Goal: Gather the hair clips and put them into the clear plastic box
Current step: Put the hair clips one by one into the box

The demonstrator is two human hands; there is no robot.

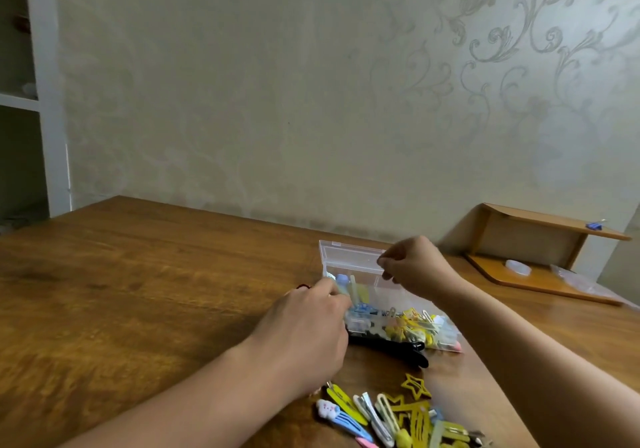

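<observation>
Fingers of right hand (412, 267) pinch clear plastic box (349, 257) lid.

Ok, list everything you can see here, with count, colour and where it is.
clear plastic box: one, transparent, lid up, middle of the table, partly filled with yellow and blue clips
loose hair clips: a pile, exact count unclear, mostly yellow with blue, white and pink, near edge of the table
black clip: one, black, against the box's near side
table: one, brown wood
small shelf: one, light wood, far right on the table
wall: pale, floral pattern, behind the table
left hand: one, at the box's left end, fingers on a pale clip
right hand: one, fingers pinching the lid's edge
</observation>
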